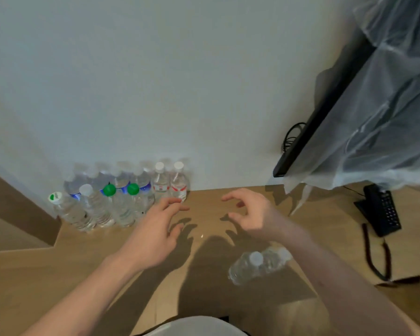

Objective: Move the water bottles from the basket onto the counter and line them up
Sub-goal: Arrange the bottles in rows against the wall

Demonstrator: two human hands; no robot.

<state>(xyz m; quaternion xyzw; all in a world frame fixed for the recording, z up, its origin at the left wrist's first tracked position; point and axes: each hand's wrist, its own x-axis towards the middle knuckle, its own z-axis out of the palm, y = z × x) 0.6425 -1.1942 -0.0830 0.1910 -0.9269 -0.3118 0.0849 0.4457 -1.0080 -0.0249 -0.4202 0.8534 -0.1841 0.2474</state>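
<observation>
Nearby, one clear water bottle point(257, 265) lies on its side on the wooden counter point(83, 267), apart from the bottles lined up point(121, 197) against the wall point(155, 81). Its cap points toward that row and its long axis runs away to the right. It lies just under the right forearm, behind the right hand point(250, 214), the nearer hand. Both that and the left hand point(155, 229) hover with loosely spread fingers, holding nothing.

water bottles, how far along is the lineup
Mostly done: two rows of water bottles stand against the wall on the counter. Left hand and right hand hover holding nothing. Left: one stray bottle apart near the front edge. The basket isn't clearly visible.
</observation>
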